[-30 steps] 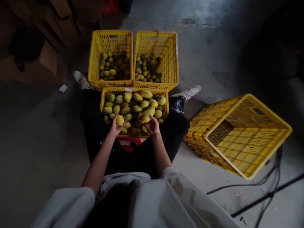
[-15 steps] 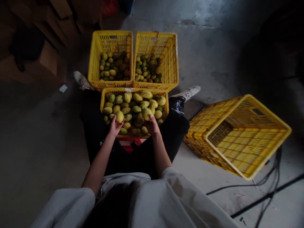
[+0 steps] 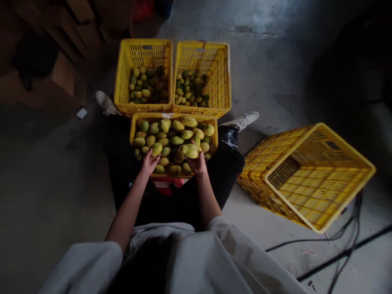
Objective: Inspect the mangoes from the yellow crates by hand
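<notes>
Turned since the earlier frame: left-hand fruit (image 3: 157, 149), now tipped slantwise; right-hand fruit (image 3: 192, 151), now laid crosswise.

Yellow-green, oval, the former is held in the left hand (image 3: 149, 163), its fingers closed part-way about the lower side; the latter, longer, is gripped in the right hand (image 3: 197, 164), its fingers bent around it, one fingertip shown past the upper edge. Both are held over the near crate (image 3: 217, 134), yellow, set between the knees and filled with loose fruits (image 3: 177, 141), green to yellow. Beyond it, a back-left crate (image 3: 118, 77) and back-right crate (image 3: 219, 81), both yellow, are placed side by side, each part-filled with fruit. At right, a fourth yellow crate (image 3: 257, 171) is set on the floor.
</notes>
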`<state>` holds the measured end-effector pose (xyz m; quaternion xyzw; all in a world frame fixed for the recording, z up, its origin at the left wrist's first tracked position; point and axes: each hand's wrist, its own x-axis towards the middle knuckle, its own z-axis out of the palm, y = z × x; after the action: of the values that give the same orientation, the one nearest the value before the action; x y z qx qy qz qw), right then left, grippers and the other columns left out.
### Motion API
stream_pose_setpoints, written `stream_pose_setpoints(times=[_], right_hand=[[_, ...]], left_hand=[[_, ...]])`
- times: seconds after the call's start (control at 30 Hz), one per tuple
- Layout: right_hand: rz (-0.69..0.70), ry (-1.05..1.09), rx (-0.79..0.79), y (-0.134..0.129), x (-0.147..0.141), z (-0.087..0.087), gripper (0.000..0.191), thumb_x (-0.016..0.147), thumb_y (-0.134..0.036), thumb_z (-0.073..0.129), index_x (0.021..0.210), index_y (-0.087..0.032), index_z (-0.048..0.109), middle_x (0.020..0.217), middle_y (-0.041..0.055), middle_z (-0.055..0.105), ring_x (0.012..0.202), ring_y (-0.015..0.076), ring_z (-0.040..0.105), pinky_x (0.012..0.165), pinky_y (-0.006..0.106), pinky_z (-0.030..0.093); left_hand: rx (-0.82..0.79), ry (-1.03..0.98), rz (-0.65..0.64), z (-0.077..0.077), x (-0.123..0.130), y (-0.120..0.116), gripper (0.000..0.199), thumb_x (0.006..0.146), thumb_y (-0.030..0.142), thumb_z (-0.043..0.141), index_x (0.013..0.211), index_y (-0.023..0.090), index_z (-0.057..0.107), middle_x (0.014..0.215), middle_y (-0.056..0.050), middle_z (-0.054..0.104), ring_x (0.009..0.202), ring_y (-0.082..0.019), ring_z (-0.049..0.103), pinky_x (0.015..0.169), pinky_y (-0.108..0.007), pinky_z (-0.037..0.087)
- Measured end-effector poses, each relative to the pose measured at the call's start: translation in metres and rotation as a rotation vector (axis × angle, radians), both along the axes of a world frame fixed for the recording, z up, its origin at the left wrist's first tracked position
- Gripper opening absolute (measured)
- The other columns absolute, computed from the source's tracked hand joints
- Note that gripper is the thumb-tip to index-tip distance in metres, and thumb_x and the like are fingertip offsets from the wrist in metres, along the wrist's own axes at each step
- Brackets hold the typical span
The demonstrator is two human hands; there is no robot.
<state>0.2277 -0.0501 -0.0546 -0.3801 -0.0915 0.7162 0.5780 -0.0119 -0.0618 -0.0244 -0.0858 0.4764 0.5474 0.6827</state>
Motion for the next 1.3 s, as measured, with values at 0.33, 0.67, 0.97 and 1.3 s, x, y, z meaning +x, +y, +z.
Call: stream_pose_setpoints(times=[0.33, 0.67, 0.97, 1.3], right_hand=[[-0.012, 0.097, -0.242, 0.009, 0.0, 0.016, 0.055, 0.111, -0.069, 0.039, 0.113, -0.027, 0.075, 0.096, 0.0033, 0.082, 0.082, 0.0202, 0.079, 0.054, 0.026, 0.06], [-0.04, -0.022, -0.303, 0.004, -0.004, 0.005, 0.034, 0.099, -0.058, 0.063, 0.103, -0.027, 0.075, 0.087, 0.003, 0.08, 0.096, 0.0258, 0.081, 0.077, 0.04, 0.072], [-0.075, -0.015, -0.13, 0.006, 0.0, 0.003, 0.037, 0.095, -0.064, 0.067, 0.11, -0.031, 0.074, 0.11, 0.0026, 0.082, 0.1, 0.0239, 0.078, 0.069, 0.033, 0.067], [-0.066, -0.072, -0.164, 0.006, 0.003, -0.011, 0.043, 0.098, -0.074, 0.069, 0.103, -0.031, 0.071, 0.089, 0.0009, 0.074, 0.077, 0.0177, 0.07, 0.062, 0.027, 0.062]], left_hand=[[-0.061, -0.13, 0.036, 0.021, 0.002, -0.005, 0.048, 0.097, 0.031, 0.047, 0.134, 0.016, 0.073, 0.101, -0.015, 0.08, 0.085, -0.029, 0.073, 0.066, -0.033, 0.049], [-0.056, -0.041, 0.004, 0.021, 0.003, -0.002, 0.047, 0.105, 0.029, 0.049, 0.147, 0.031, 0.069, 0.121, -0.009, 0.08, 0.1, -0.024, 0.078, 0.067, -0.026, 0.056], [-0.137, -0.08, 0.063, 0.025, 0.01, 0.002, 0.042, 0.112, 0.029, 0.048, 0.15, 0.021, 0.066, 0.127, -0.013, 0.081, 0.12, -0.027, 0.078, 0.076, -0.028, 0.066], [-0.141, -0.041, 0.035, 0.018, 0.007, 0.001, 0.041, 0.114, 0.041, 0.054, 0.147, 0.019, 0.067, 0.113, -0.012, 0.081, 0.089, -0.018, 0.08, 0.06, -0.019, 0.058]])
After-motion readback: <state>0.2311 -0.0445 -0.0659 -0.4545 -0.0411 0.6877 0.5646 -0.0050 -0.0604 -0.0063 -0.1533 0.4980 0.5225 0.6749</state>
